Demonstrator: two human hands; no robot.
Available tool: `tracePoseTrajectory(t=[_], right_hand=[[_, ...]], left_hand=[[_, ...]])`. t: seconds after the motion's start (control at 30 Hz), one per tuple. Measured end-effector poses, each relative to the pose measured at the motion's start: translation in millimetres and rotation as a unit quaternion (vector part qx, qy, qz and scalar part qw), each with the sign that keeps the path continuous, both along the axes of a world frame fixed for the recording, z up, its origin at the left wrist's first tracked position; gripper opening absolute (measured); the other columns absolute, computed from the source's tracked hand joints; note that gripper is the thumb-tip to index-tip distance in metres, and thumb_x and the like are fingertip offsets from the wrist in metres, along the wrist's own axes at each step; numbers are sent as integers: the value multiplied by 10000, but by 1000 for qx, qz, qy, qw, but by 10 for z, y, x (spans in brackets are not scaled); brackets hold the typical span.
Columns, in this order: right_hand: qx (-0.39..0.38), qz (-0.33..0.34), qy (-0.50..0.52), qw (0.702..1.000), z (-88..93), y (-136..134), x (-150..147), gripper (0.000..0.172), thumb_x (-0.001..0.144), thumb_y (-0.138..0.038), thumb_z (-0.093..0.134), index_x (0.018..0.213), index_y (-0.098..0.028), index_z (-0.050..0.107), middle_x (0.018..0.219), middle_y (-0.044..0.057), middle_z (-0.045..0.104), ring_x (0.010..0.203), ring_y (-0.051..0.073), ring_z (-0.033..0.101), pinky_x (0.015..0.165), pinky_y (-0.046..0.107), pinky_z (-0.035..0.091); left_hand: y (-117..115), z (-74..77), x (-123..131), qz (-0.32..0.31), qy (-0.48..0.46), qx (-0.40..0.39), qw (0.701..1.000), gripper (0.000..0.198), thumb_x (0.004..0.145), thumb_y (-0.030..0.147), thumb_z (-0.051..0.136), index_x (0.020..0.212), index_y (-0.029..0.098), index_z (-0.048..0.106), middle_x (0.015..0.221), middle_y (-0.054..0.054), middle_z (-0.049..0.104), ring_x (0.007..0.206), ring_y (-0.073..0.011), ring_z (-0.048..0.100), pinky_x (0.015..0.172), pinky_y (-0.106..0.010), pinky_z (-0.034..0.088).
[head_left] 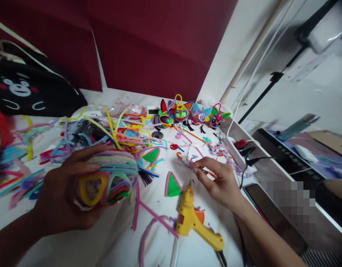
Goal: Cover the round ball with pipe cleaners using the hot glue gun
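Note:
My left hand (76,185) is wrapped round a clear ball decorated with pipe cleaners (115,167), with bands of pastel colours and a yellow-edged eye shape on its side. My right hand (215,181) is raised over the table, thumb and fingertips pinched together; a short purple pipe cleaner piece (183,162) shows by the fingertips, but I cannot tell whether it is held. Just below lies a yellow hot glue gun (189,215), nozzle pointing away from me. A green ear shape with a pink edge (173,185) rests beside the nozzle.
Four finished-looking pipe cleaner heads (182,113) stand at the back. Loose pipe cleaners (132,135) heap across the left and middle. A black bag (34,85) sits at the back left. On the right are a phone (271,215), a red-switched power strip (240,144) and cables.

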State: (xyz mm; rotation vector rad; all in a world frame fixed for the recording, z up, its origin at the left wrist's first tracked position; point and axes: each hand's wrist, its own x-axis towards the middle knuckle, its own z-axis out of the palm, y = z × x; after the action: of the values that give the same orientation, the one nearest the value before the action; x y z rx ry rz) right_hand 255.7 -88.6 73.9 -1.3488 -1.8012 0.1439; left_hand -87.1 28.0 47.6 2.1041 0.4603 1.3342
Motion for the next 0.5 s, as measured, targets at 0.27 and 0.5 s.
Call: tracePoseTrajectory(t=[0.27, 0.5], right_hand=[[-76, 72, -200, 974, 280, 301, -252, 209, 974, -121, 509, 1053, -184, 691, 977, 76, 752, 863, 198, 724, 762, 306, 562], [-205, 43, -413, 886, 231, 1159, -783, 304, 980, -79, 470, 1142, -154, 716, 1155, 133, 716, 1040, 250, 713, 847, 312, 545]], left_hand=[[133, 109, 10, 58, 7, 108, 992, 761, 536, 203, 873, 1233, 301, 583, 1421, -33, 580, 1199, -296, 598, 888, -370, 536], [205, -54, -35, 36, 11, 95, 995, 810, 602, 218, 851, 1335, 294, 514, 1489, -52, 484, 1292, -334, 503, 1036, -429, 422]])
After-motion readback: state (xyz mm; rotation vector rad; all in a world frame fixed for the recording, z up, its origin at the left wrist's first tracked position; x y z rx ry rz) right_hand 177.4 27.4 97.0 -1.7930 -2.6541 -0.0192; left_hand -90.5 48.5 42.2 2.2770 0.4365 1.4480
